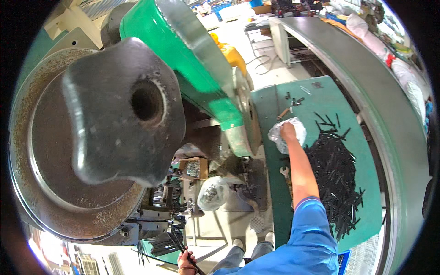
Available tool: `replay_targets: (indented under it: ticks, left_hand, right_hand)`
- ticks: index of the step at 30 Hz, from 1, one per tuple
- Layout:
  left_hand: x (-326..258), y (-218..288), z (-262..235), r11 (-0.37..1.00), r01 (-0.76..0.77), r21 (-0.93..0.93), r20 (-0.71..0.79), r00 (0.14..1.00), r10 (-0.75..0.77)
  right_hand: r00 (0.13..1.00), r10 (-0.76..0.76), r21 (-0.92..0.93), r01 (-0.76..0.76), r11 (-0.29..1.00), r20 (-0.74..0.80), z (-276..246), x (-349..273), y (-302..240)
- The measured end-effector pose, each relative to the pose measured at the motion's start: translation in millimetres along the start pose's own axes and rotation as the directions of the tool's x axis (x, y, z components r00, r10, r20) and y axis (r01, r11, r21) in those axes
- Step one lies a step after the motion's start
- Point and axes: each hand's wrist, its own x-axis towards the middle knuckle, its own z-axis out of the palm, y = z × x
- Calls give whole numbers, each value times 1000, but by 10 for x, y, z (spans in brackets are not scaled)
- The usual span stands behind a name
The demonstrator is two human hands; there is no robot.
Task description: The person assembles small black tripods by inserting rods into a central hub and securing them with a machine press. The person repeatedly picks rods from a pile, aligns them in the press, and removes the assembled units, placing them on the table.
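My left hand is low in the view, closed around thin black metal strips that point up toward the press. On the green table to the right, my right hand reaches down into a transparent plastic bag. Its fingers are hidden there, along with whatever they touch. A large pile of black strips spreads over the table beside my right forearm. A wrench lies to the left of that forearm. Behind the bag are a wooden-handled tool and several small black parts.
A press with a large dark flywheel and a green guard fills the left. Under it are a cardboard box of small metal parts and another plastic bag. A foot pedal is near my feet. A grey bench curves along the right.
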Motion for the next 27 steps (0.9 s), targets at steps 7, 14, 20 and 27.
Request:
replay_targets:
  ticks: [7,14,20,27]
  left_hand:
    - [222,139,126,998,-3,-60,167,986,13]
    - [523,432,244,989,2,-148,349,936,51]
    - [781,404,210,981,42,-188,439,897,46]
    - [827,401,237,962,150,-228,657,753,38]
  right_hand:
    - [871,178,877,-475,72,457,-1048,-353,-199]
    - [995,-96,954,2,299,28,-3829,-621,-2257]
    - [861,-450,795,438,419,-237,-5605,-1179,-5117]
    - [774,-633,509,547,665,-6,-5612,-1019,-7017]
